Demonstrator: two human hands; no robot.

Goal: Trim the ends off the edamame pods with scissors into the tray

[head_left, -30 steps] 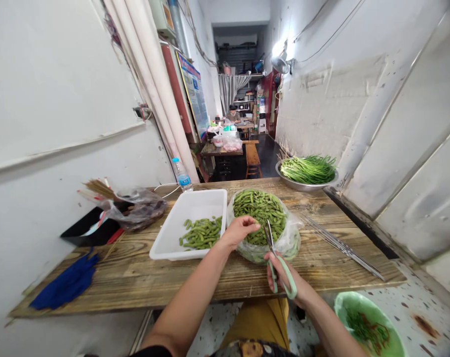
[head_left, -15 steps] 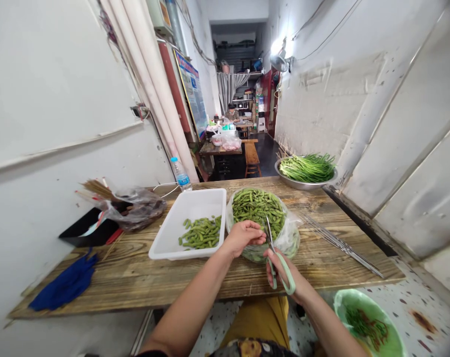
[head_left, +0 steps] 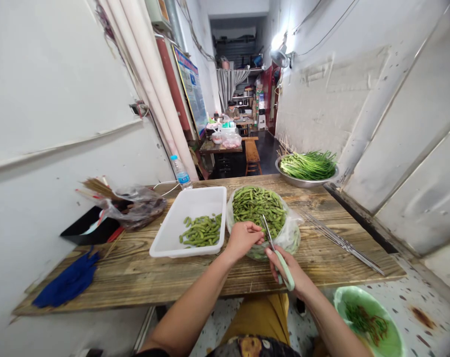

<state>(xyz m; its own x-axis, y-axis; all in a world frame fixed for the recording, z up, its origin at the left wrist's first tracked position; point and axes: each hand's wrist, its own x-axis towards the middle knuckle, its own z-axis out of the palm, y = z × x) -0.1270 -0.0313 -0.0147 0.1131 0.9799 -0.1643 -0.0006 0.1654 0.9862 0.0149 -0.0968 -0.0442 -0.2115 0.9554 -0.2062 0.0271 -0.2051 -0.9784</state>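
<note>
At 6 o'clock on the long wooden desk [head_left: 321, 263], against the near rim of a clear plastic bag heaped with green bean pods [head_left: 258, 204]: left hand [head_left: 243, 238], grip bunched shut, perhaps on one pod, too small to confirm. Just at its 3 o'clock, right hand [head_left: 289, 272], grip closed through the loops of pale-green-handled scissors [head_left: 268, 232]. Since a second ago: left fingers no longer spread across the heap but curled and drawn back to the rim. Scissors tipped from upright toward 11 o'clock, blades now reading as one line, seemingly together, tips over the pods and almost at the left fingertips. Judged from that: blade work right at the pinch, close to skin. Just beside the bag at 9 o'clock, white rectangular plastic tray [head_left: 165, 238], mostly bare but for a small pile of pods [head_left: 201, 231]. At 3 o'clock, bare planks, then thin metal skewers [head_left: 340, 243] well apart. Front desk edge under both wrists; past it at 5 o'clock, green-lined bucket [head_left: 354, 293] on the floor.
</note>
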